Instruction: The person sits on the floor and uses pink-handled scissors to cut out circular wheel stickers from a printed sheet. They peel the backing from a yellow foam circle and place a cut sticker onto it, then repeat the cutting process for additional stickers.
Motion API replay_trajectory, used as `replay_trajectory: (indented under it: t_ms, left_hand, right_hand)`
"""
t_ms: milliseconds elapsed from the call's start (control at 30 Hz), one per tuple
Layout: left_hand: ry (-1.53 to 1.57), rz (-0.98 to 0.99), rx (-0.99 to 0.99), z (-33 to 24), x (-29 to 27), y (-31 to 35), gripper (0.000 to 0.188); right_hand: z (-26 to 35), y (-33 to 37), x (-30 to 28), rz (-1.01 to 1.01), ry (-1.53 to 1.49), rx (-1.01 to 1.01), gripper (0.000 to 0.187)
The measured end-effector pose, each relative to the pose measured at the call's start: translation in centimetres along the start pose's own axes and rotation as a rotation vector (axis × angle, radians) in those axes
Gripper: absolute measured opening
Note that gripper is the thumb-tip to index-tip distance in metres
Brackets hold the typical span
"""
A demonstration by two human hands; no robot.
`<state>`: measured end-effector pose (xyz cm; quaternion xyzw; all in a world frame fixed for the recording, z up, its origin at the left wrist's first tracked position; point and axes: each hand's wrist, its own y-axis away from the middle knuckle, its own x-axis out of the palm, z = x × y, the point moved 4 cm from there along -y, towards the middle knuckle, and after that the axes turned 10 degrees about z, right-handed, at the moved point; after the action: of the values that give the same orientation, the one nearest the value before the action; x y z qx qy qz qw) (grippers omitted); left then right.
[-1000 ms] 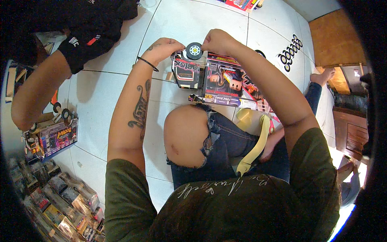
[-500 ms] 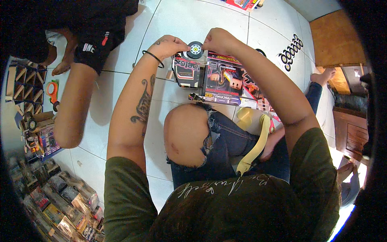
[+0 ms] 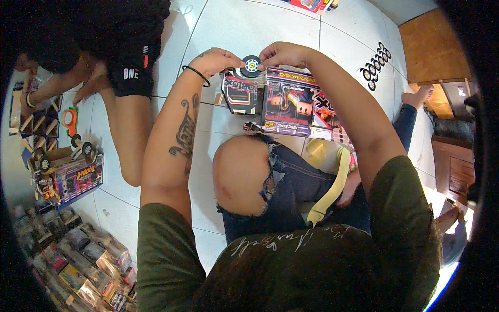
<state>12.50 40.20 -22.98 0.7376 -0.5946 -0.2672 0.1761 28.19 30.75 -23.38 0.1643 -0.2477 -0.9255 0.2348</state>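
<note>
A black toy wheel (image 3: pixel 251 66) with a white hub and yellow centre sits at the far edge of a toy truck's cab (image 3: pixel 243 89). My left hand (image 3: pixel 217 61) pinches the wheel's left rim. On its right rim are the thumb and fingertips of my right hand (image 3: pixel 285 55), closed on it. The toy truck lies on its side, its printed cargo box (image 3: pixel 296 104) to the right of the cab, with a gap between them. My right forearm hides part of the box's right end.
Several wheels (image 3: pixel 375 66) stand in rows on the white tiled floor at right. A yellow strip (image 3: pixel 332 190) lies by my leg. A co-worker crouches at left beside another toy truck (image 3: pixel 73 174) and an orange tape dispenser (image 3: pixel 68 119). Several packaged toys (image 3: pixel 86 260) fill the lower left.
My right hand has come slightly down at the wheel, its fingers less curled. At left the co-worker's leg has shifted right, an arm now reaches down, and more of the other truck shows.
</note>
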Motion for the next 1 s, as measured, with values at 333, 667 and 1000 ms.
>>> replay_trajectory:
  t_ms: [333,667,1000]
  left_hand:
    - [0.034,0.022,0.056,0.6,0.6,-1.2,0.031]
    - [0.091,0.119,0.09,1.2,0.4,-1.1,0.026]
    - [0.08,-1.068,0.512,-0.1,6.8,13.0,0.033]
  right_hand:
    - [-0.4,-0.2,0.2,0.035,-0.051,0.041,0.038]
    - [-0.2,-0.1,0.8,0.069,-0.114,0.064,0.026]
    - [1.5,9.0,2.1,-0.42,0.463,0.161,0.06]
